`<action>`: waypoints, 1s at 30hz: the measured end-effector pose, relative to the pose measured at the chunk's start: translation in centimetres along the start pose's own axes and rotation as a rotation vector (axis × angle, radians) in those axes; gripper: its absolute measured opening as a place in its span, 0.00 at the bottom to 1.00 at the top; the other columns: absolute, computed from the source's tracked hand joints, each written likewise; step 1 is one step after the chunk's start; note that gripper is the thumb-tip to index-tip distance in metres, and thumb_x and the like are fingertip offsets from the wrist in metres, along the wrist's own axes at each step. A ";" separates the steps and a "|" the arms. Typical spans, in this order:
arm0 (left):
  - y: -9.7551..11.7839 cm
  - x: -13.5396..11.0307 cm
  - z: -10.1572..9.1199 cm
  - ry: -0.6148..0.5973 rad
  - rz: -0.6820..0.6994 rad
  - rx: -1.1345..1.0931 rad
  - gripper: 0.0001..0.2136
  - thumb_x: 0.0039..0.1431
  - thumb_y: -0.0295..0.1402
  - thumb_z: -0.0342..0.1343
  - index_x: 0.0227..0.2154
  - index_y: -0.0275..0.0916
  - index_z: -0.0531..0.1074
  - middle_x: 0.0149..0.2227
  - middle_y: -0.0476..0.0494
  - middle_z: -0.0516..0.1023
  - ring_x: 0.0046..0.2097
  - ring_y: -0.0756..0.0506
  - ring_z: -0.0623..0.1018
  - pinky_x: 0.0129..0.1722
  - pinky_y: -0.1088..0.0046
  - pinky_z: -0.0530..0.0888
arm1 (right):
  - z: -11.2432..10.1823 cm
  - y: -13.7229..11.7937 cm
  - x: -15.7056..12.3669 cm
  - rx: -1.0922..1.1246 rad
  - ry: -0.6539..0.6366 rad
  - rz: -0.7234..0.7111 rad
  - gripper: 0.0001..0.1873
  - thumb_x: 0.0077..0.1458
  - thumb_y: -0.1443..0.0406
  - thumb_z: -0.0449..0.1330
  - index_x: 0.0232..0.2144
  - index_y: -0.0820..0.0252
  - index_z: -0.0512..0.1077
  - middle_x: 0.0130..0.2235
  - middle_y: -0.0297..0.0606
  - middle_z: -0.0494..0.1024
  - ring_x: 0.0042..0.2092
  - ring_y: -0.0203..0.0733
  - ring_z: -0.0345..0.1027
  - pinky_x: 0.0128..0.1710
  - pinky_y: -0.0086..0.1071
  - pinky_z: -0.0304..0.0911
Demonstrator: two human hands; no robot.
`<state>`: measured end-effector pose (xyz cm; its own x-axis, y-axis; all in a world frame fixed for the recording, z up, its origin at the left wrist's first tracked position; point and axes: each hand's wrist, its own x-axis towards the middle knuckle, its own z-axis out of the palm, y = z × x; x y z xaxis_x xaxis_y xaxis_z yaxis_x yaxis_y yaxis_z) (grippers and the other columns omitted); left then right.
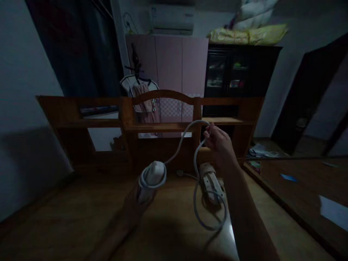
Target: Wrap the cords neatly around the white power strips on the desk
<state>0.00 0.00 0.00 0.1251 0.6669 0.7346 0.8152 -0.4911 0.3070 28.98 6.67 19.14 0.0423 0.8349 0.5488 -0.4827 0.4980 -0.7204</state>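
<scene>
My left hand (137, 201) is closed around the lower part of a white appliance (152, 174), held upright over the wooden surface (81, 217). A white cord (181, 139) is looped once around the appliance's head and arcs up to my right hand (219, 141), which pinches it at the top of the arc. From there the cord drops and lies in a loose loop (209, 217) on the surface. A white power strip (210, 181) lies flat under my right wrist, inside that loop.
A wooden headboard with shelves (168, 123) runs across the back. Behind it stand a pink wardrobe (168, 65) and a dark cabinet (239, 72) with bundles on top. A dark wooden floor with scattered papers (333, 212) lies to the right. The room is dim.
</scene>
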 end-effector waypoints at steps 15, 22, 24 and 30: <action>0.9 0.2 -0.5 -0.300 -0.208 0.029 0.33 0.57 0.48 0.51 0.63 0.49 0.47 0.53 0.40 0.70 0.47 0.39 0.75 0.43 0.65 0.71 | -1.3 -4.0 0.3 0.210 0.076 -0.272 0.12 0.61 0.60 0.52 0.28 0.58 0.69 0.31 0.31 0.72 0.31 0.31 0.67 0.33 0.27 0.67; -1.3 0.6 0.1 -0.054 -0.763 -0.281 0.33 0.50 0.54 0.54 0.54 0.37 0.64 0.33 0.41 0.78 0.30 0.41 0.78 0.28 0.69 0.71 | -4.9 -6.5 0.3 0.440 0.133 -0.444 0.16 0.64 0.65 0.48 0.27 0.61 0.71 0.30 0.33 0.72 0.34 0.29 0.69 0.36 0.22 0.67; -1.4 0.6 0.4 -0.004 -0.816 -0.376 0.33 0.48 0.54 0.56 0.50 0.34 0.67 0.26 0.44 0.77 0.25 0.43 0.76 0.25 0.71 0.69 | -6.0 -6.5 0.6 0.445 0.204 -0.439 0.17 0.64 0.65 0.48 0.26 0.62 0.71 0.29 0.34 0.73 0.35 0.30 0.70 0.36 0.23 0.68; -1.1 0.5 0.7 0.041 -0.809 -0.511 0.31 0.46 0.53 0.59 0.47 0.34 0.69 0.26 0.45 0.75 0.26 0.44 0.75 0.25 0.71 0.70 | -7.1 -3.9 1.6 0.136 0.269 -0.223 0.10 0.61 0.63 0.52 0.30 0.60 0.69 0.30 0.35 0.76 0.32 0.35 0.73 0.34 0.30 0.70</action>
<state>-0.44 1.22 -0.37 -0.3961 0.8958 0.2016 0.2992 -0.0817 0.9507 37.16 7.69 19.84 0.3790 0.7500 0.5421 -0.5470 0.6541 -0.5225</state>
